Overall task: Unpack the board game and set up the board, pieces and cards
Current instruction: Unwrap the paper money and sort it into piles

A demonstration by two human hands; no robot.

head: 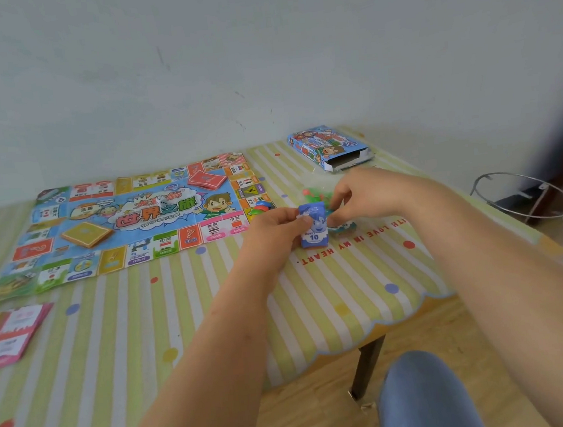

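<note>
Forearms (201, 358) outstretched; left hand (274, 229), right hand (360, 193) pinch money bundle (313, 229).

Plain pale wall (258, 60), scuffed in spots. Table (181, 326) under yellow-and-white striped cloth with coloured dots, dark leg (367, 367) at near corner. Light wooden floor (320, 416). Wire ring stand (526, 196) on floor at right. Soft daylight.

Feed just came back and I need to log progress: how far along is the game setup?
Done: the board lies unfolded with the red deck and yellow deck on it; the open box sits at the far corner. In hand: the left hand and right hand both pinch the blue money pack. Left: that money is not laid out, and the coloured pieces lie heaped beside the board's right edge.
</note>
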